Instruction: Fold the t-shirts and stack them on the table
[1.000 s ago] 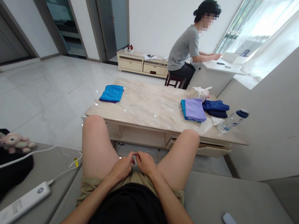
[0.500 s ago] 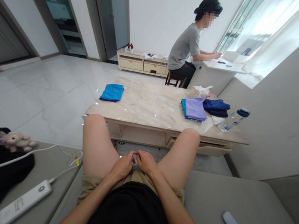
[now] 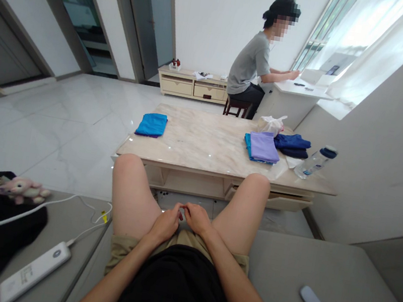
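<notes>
My left hand point(image 3: 167, 223) and my right hand point(image 3: 196, 217) rest in my lap between my thighs, their fingertips touching. Both have curled fingers, and I cannot make out anything held between them. Beyond my knees stands a marble-topped table point(image 3: 202, 143). A folded blue cloth point(image 3: 152, 125) lies on its left part, over something darker. On the right part, a folded purple cloth point(image 3: 264, 146) tops other blue cloths, beside dark blue folded cloth point(image 3: 292, 142).
A clear bottle point(image 3: 315, 162) and a white plastic bag point(image 3: 270, 124) stand on the table's right. A person point(image 3: 249, 64) sits at a white desk point(image 3: 296, 94). Beside me are a white power bank point(image 3: 35, 272) with cables, a plush toy point(image 3: 23, 190) and a pale case point(image 3: 311, 300).
</notes>
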The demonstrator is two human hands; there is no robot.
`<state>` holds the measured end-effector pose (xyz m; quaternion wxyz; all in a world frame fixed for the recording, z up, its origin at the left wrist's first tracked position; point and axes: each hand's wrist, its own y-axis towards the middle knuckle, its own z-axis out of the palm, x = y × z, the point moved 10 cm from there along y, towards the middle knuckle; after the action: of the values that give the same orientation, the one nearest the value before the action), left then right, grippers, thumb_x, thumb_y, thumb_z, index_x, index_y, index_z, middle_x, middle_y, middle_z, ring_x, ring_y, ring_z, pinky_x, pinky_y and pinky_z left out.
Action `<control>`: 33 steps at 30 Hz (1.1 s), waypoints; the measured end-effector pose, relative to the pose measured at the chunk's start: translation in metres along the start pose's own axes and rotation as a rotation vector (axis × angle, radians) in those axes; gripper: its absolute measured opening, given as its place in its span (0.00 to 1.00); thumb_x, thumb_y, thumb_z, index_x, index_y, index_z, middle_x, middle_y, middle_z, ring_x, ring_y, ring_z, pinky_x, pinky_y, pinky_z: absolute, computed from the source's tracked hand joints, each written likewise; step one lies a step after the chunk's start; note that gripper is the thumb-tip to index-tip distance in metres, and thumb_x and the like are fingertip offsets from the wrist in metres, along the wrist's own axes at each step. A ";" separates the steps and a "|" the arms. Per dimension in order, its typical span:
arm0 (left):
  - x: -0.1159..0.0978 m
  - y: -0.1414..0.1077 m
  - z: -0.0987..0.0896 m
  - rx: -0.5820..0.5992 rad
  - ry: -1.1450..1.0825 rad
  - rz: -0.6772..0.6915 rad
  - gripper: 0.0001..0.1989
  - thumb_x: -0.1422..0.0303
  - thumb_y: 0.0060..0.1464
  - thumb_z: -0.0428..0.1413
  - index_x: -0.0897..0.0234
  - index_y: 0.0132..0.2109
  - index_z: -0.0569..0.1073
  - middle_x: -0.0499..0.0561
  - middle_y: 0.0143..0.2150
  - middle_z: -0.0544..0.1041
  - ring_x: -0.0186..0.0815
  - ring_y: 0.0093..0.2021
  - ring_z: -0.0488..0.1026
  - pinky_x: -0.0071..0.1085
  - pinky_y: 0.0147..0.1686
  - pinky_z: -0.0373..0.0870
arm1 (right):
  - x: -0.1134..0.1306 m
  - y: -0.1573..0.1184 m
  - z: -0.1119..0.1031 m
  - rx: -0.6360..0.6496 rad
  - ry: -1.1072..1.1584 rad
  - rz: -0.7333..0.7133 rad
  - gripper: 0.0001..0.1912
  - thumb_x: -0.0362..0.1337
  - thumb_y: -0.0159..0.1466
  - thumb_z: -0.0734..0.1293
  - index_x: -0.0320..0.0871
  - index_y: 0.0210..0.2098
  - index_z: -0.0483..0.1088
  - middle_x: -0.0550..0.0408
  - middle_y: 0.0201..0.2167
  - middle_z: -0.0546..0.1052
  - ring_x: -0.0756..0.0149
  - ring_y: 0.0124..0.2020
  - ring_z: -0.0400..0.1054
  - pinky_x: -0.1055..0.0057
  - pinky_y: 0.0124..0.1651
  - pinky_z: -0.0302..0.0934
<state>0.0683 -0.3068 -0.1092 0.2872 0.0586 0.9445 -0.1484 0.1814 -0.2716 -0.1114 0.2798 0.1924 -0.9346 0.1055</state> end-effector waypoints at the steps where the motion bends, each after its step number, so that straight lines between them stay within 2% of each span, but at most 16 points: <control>1: 0.000 0.000 0.000 0.000 0.000 0.001 0.21 0.73 0.75 0.43 0.61 0.69 0.68 0.57 0.52 0.87 0.45 0.50 0.84 0.34 0.47 0.69 | 0.000 0.000 0.000 -0.001 0.001 -0.001 0.15 0.34 0.79 0.61 0.46 0.49 0.81 0.49 0.49 0.87 0.60 0.51 0.82 0.71 0.50 0.63; 33: -0.001 0.000 0.000 0.008 0.012 -0.003 0.21 0.72 0.75 0.42 0.62 0.68 0.68 0.58 0.52 0.87 0.46 0.51 0.85 0.36 0.49 0.71 | 0.001 0.000 0.000 0.006 -0.004 -0.011 0.16 0.35 0.80 0.60 0.46 0.51 0.81 0.48 0.51 0.87 0.59 0.52 0.81 0.70 0.52 0.64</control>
<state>0.0692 -0.3068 -0.1089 0.2810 0.0592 0.9457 -0.1523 0.1808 -0.2722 -0.1103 0.2779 0.1987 -0.9338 0.1065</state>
